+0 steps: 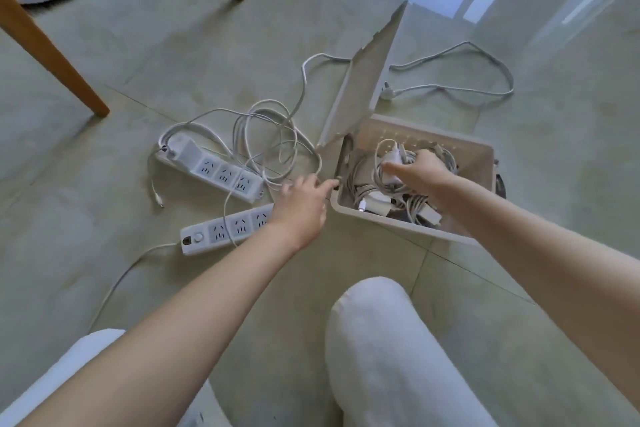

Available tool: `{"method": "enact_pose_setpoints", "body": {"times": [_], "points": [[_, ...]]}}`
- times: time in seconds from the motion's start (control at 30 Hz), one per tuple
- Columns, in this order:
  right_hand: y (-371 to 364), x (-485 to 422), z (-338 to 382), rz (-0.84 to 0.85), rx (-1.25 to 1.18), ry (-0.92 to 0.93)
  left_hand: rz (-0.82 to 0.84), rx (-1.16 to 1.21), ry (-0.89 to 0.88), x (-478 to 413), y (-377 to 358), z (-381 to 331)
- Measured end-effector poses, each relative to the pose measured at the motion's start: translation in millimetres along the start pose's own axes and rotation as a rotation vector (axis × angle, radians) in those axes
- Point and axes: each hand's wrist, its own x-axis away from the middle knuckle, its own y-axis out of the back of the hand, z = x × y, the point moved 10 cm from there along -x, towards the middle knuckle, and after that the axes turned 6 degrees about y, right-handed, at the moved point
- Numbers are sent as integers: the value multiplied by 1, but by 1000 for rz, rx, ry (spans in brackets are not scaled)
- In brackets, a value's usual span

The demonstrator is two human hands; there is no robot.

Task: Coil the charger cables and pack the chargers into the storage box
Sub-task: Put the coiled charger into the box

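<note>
— Storage box [388, 224], lid [360, 80] up: why is the left hand [301, 204] on it?
— To steady it, I'd say; its fingers lie straight against the near corner. The right hand [422, 177] is inside, fingers curled round a coiled charger [393, 163], lowering it onto the packed chargers [377, 205] beneath them.
— And left of those straight fingers?
— Two power strips [214, 172] and a loose cable [273, 135], uncoiled, on the pale tiled floor [138, 45]; chair legs [52, 55] stand well beyond.

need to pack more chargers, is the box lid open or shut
Open: the lid stands raised beside the storage box, chargers visible inside.
</note>
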Motion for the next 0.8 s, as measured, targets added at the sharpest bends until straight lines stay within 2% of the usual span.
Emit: {"method": "enact_pose_setpoints", "body": {"times": [0.13,0.33,0.47,0.63,0.73,0.8], "points": [[18,-49,-3,-185,-19,36,-9,-120,-115,-32,-21,-11],[8,-84,29,-285,500,363,35,-125,-269,-55,-34,-10],[-3,-90,45,-320,661,501,43,-155,-340,-59,-33,-13],[-1,-83,45,-466,614,542,40,-154,-374,-59,-33,-13],[-22,-79,23,-399,545,525,27,-129,-388,-58,-33,-11],[-33,-67,14,-382,489,587,31,-133,-393,-59,-34,-10]]}}
